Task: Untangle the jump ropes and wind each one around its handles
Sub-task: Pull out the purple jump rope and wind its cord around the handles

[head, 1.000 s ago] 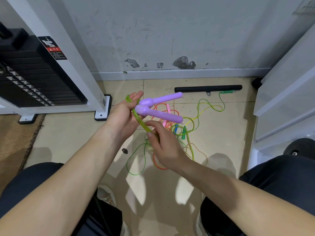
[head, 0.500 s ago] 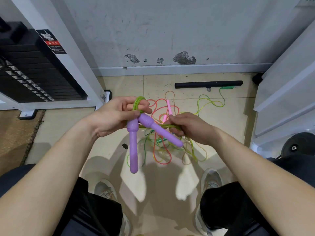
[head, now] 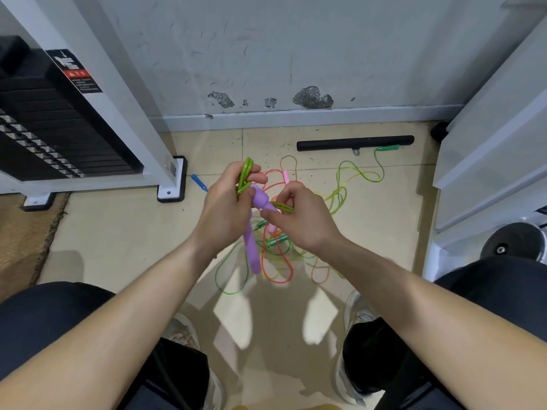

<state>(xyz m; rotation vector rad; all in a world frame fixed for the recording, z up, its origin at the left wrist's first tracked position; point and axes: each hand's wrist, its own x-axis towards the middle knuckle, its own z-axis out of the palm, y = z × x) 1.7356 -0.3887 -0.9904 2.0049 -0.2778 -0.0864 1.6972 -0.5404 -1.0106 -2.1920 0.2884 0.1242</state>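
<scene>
My left hand (head: 225, 214) grips the tops of two purple handles (head: 253, 247) together with a folded loop of green rope (head: 245, 176) that sticks up above my fingers. One handle hangs straight down; the other lies mostly hidden behind my right hand. My right hand (head: 299, 220) pinches a bundle of the same green rope (head: 282, 207) just right of the handles. Below on the floor lies a tangle of orange rope (head: 278, 279), yellow-green rope (head: 343, 190), a pink handle (head: 286, 176) and a green handle (head: 276, 241).
A black bar (head: 355, 142) lies near the wall, with a green handle (head: 387, 148) beside it. A blue handle (head: 199, 182) rests by the white machine foot (head: 171, 187). A weight stack stands at left, white equipment and a black disc (head: 515, 241) at right.
The hands have come closer together over the tangle. The slanting purple handle has slid behind my right hand, and the green loop now stands taller above my left hand.
</scene>
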